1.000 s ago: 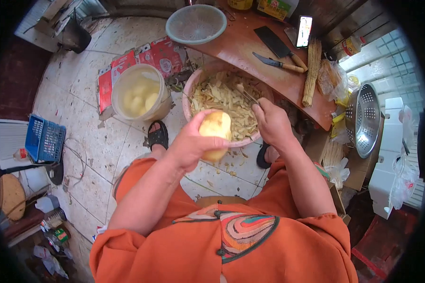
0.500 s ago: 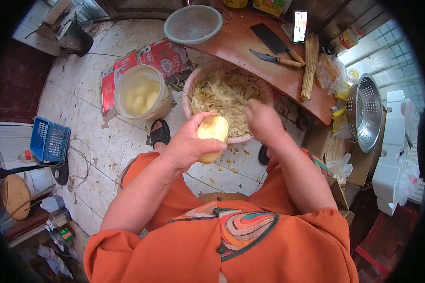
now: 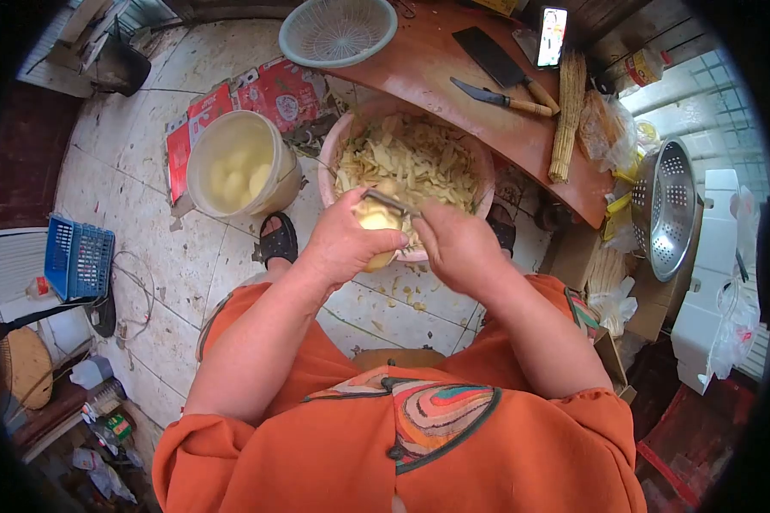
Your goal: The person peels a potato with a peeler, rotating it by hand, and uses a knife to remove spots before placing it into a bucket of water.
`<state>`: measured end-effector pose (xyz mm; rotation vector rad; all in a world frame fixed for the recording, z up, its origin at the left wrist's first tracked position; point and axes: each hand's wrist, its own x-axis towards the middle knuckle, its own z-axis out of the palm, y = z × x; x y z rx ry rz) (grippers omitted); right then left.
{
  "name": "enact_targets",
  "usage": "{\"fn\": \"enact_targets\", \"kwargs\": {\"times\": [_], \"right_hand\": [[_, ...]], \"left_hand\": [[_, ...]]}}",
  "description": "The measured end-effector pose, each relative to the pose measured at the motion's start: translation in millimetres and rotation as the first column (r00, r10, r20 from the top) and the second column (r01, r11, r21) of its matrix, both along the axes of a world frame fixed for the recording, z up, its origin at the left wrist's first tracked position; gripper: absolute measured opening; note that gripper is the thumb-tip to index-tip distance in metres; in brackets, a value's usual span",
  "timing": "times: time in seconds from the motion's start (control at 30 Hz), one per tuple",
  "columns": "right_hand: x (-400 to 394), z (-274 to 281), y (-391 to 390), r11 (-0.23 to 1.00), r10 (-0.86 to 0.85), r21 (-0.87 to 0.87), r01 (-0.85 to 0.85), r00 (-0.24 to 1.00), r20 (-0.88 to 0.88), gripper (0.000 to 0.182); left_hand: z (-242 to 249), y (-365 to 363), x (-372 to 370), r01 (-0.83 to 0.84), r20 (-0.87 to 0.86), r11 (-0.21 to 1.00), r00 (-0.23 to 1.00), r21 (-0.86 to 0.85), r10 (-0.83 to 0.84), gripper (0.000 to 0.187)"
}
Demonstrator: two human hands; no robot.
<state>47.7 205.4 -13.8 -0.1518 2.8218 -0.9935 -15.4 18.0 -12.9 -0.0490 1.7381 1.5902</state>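
My left hand (image 3: 342,239) is wrapped round a large, mostly peeled potato (image 3: 380,221), which shows pale yellow flesh. In my right hand (image 3: 455,244) is a peeler (image 3: 387,201), its dark head lying across the top of the potato. The fingers hide most of the peeler's handle. Both hands are at the near edge of a pink basin (image 3: 327,162) heaped with potato peelings (image 3: 411,158). To the left on the floor, a translucent bucket (image 3: 284,167) holds peeled potatoes (image 3: 235,179) in cloudy water.
A low brown table (image 3: 402,73) carries a pale colander (image 3: 338,34), a cleaver (image 3: 492,56), a curved knife (image 3: 496,98), a straw whisk (image 3: 566,128) and a lit phone (image 3: 553,36). A metal colander (image 3: 666,209) stands right; a blue basket (image 3: 81,256) sits left. Red cardboard (image 3: 282,94) lies behind the bucket.
My right hand has moved left and down, bringing the peeler onto the potato. My left hand has shifted slightly left with the potato, and the whole view has moved a little.
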Motion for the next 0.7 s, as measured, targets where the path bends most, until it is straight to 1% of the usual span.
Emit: {"fn": "enact_targets", "kwargs": {"times": [0.03,0.07,0.1,0.13,0.2,0.23,0.27,0.3,0.33,0.37,0.43,0.47,0.5,0.53,0.6,0.63,0.67,0.7], "right_hand": [[-6.6,-2.8,1.9,0.997,-0.059,0.052,0.057,0.998,0.031,0.023],[-15.3,-6.0,4.6,0.988,-0.119,0.106,0.113,0.991,0.055,0.024],[-25.4,-17.1,15.2,0.963,-0.179,0.230,0.137,0.969,0.172,0.026],[-27.1,-20.8,22.2,0.962,-0.187,0.230,0.145,0.968,0.169,0.026],[-29.7,-22.4,31.3,0.967,-0.213,0.162,0.196,0.973,0.092,0.028],[-26.4,-19.7,31.7,0.981,-0.177,0.084,0.172,0.983,0.055,0.029],[-21.1,-16.8,26.4,0.983,-0.168,0.082,0.162,0.984,0.063,0.029],[-16.0,-12.2,17.6,0.990,-0.138,0.017,0.137,0.990,0.042,0.029],[-11.4,-6.2,8.7,0.992,-0.113,-0.050,0.113,0.993,0.019,0.028],[-9.2,2.5,0.3,0.998,-0.049,-0.023,0.052,0.994,0.094,0.027],[-3.1,1.3,-11.5,0.999,-0.030,-0.024,0.033,0.994,0.106,0.026],[-1.8,0.8,-14.0,1.000,-0.011,-0.019,0.013,0.993,0.118,0.026],[-4.1,5.4,-13.4,0.999,-0.015,0.046,0.010,0.993,0.118,0.027],[-7.7,2.8,-10.2,0.999,-0.017,0.047,0.011,0.993,0.120,0.027],[-18.9,-9.2,3.2,0.972,-0.173,0.194,0.133,0.962,0.210,0.027],[-26.7,-17.1,14.6,0.957,-0.236,0.236,0.171,0.929,0.284,0.028],[-24.7,-17.9,22.6,0.954,-0.248,0.237,0.183,0.927,0.282,0.028],[-25.9,-15.9,29.1,0.962,-0.232,0.193,0.192,0.950,0.211,0.028]], "left_hand": [[-1.3,-1.8,1.0,0.002,0.003,1.000,1.000,-0.004,-0.002,0.074],[-2.1,-3.5,2.2,0.053,-0.084,0.998,0.995,-0.037,-0.056,0.075],[-2.7,-4.4,3.1,0.100,-0.171,0.992,0.979,-0.073,-0.112,0.076],[-3.3,-5.4,3.1,0.108,-0.174,0.991,0.978,-0.073,-0.119,0.076],[-4.9,-6.7,3.0,0.133,-0.269,0.977,0.947,-0.164,-0.174,0.077],[-4.8,-7.4,4.3,0.118,-0.262,0.980,0.952,-0.162,-0.158,0.077],[-3.0,-6.8,3.7,0.093,-0.320,0.961,0.931,-0.260,-0.176,0.077],[-1.2,-5.7,2.0,0.066,-0.379,0.932,0.901,-0.356,-0.208,0.077],[-3.6,-5.6,2.0,0.068,-0.378,0.930,0.901,-0.360,-0.213,0.077],[-8.0,-5.6,1.7,0.043,-0.387,0.923,0.900,-0.383,-0.202,0.076],[-9.2,-5.6,2.0,0.017,-0.393,0.915,0.900,-0.404,-0.190,0.076],[-7.2,-5.1,2.2,0.028,-0.359,0.921,0.916,-0.389,-0.180,0.075],[-5.8,-4.3,2.3,0.039,-0.325,0.927,0.930,-0.372,-0.169,0.074],[-5.4,-4.0,2.9,0.041,-0.324,0.928,0.931,-0.371,-0.170,0.074],[-3.7,-3.6,4.8,0.069,-0.445,0.912,0.856,-0.405,-0.263,0.073],[-2.0,-2.9,5.8,0.075,-0.448,0.911,0.853,-0.405,-0.269,0.073],[0.0,-2.3,6.5,0.075,-0.476,0.911,0.834,-0.405,-0.280,0.075],[1.1,-1.1,5.4,0.063,-0.507,0.914,0.816,-0.401,-0.279,0.077]]}}
